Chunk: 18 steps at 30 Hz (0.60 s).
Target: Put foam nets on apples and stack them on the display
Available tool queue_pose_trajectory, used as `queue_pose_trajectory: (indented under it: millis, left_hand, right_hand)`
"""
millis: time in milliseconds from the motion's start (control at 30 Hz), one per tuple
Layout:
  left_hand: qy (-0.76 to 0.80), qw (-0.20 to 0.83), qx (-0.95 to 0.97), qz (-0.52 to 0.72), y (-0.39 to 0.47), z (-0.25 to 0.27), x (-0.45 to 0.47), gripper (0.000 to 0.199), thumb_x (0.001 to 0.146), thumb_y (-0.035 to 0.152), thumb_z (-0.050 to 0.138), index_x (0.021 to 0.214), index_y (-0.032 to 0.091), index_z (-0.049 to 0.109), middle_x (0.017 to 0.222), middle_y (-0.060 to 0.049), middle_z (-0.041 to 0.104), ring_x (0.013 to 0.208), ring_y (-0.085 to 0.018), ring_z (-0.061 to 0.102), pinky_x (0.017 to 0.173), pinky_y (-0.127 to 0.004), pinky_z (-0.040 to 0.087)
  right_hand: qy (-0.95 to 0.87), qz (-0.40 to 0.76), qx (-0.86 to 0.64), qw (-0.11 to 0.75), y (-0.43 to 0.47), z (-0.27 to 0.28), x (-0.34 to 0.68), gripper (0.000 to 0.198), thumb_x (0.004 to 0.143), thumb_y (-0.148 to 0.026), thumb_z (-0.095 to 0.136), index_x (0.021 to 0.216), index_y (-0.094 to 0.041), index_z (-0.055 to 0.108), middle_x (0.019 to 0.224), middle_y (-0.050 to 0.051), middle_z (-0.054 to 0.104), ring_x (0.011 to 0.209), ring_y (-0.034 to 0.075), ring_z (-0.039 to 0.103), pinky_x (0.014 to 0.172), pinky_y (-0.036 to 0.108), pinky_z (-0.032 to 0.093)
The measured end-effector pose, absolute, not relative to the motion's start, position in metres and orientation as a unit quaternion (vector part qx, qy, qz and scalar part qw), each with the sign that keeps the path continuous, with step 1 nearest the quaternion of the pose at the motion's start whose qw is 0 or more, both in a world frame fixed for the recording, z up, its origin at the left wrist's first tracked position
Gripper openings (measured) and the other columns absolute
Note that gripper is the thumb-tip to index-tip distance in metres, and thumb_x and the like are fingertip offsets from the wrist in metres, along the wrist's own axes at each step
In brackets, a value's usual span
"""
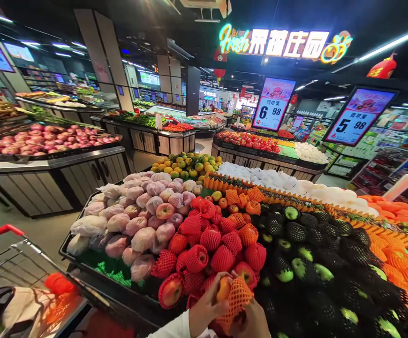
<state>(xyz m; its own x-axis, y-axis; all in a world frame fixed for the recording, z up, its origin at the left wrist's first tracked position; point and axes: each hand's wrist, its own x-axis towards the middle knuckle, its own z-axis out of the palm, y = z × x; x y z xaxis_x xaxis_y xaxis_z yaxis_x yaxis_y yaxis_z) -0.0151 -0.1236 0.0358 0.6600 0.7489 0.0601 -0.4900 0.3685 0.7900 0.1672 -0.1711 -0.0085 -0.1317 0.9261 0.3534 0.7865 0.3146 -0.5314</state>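
Observation:
At the front edge of the fruit display, both my hands are on one apple [224, 289] in an orange foam net [238, 300]. My left hand [207, 305] grips it from the left, with the yellow-red skin showing bare near the thumb and fingers. From the lower right, my right hand [255, 320] closes around the net, and part of its grip is hidden. Just beyond lie apples in red foam nets [221, 259]. Green fruit in black nets [298, 267] fills the area to the right. Apples in clear wrap [144, 239] are heaped on the left.
A shopping cart [24, 239] with a red handle stands at the lower left, holding a bag [24, 305] and orange netted goods [61, 288]. Onions [45, 138] lie on a counter at left. White-wrapped fruit [288, 180] runs along the back. Price screens [273, 103] hang above.

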Motion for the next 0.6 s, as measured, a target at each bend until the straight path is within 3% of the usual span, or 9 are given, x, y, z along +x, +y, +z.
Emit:
queue_pose_trajectory:
  millis: [133, 300, 433, 533, 600]
  left_hand:
    - [0.187, 0.796, 0.373, 0.438, -0.136, 0.02, -0.007, 0.072, 0.057, 0.033, 0.088, 0.121, 0.027, 0.057, 0.124, -0.01, 0.057, 0.119, -0.03, 0.055, 0.104, -0.044, 0.039]
    - [0.233, 0.775, 0.227, 0.542, -0.148, 0.006, -0.011, 0.055, 0.06, 0.045, 0.082, 0.107, 0.017, 0.07, 0.112, -0.013, 0.067, 0.109, -0.032, 0.062, 0.103, -0.046, 0.043]
    - [0.254, 0.789, 0.133, 0.543, -0.155, 0.008, -0.015, 0.038, 0.066, 0.048, 0.077, 0.087, 0.016, 0.075, 0.095, -0.009, 0.072, 0.097, -0.028, 0.067, 0.101, -0.042, 0.046]
    - [0.258, 0.787, 0.134, 0.544, -0.152, 0.009, -0.015, 0.038, 0.065, 0.045, 0.079, 0.092, 0.018, 0.074, 0.101, -0.008, 0.072, 0.098, -0.026, 0.067, 0.097, -0.039, 0.049]
    - [0.251, 0.776, 0.195, 0.544, -0.149, 0.007, -0.014, 0.05, 0.06, 0.039, 0.083, 0.104, 0.019, 0.071, 0.105, -0.009, 0.071, 0.098, -0.026, 0.066, 0.092, -0.038, 0.051]
  right_hand:
    - [-0.777, 0.129, -0.55, 0.276, -0.165, -0.01, 0.172, 0.04, 0.056, -0.013, 0.062, 0.094, -0.019, 0.072, 0.079, 0.008, 0.072, 0.066, 0.023, 0.068, 0.059, 0.029, 0.055]
    - [-0.796, 0.195, -0.505, 0.272, -0.161, 0.003, 0.162, 0.038, 0.067, -0.026, 0.075, 0.104, -0.019, 0.071, 0.088, 0.009, 0.073, 0.077, 0.024, 0.069, 0.07, 0.031, 0.057]
    - [-0.792, 0.181, -0.495, 0.308, -0.162, 0.006, 0.155, 0.034, 0.076, -0.037, 0.073, 0.105, -0.02, 0.069, 0.097, 0.01, 0.073, 0.08, 0.023, 0.071, 0.07, 0.029, 0.057]
    - [-0.779, 0.184, -0.529, 0.282, -0.162, 0.01, 0.152, 0.024, 0.079, -0.034, 0.069, 0.098, -0.019, 0.069, 0.09, 0.008, 0.073, 0.078, 0.023, 0.071, 0.065, 0.027, 0.056]
    - [-0.769, 0.189, -0.559, 0.245, -0.163, 0.017, 0.151, 0.018, 0.075, -0.031, 0.071, 0.088, -0.018, 0.069, 0.082, 0.007, 0.072, 0.073, 0.023, 0.071, 0.061, 0.028, 0.055]
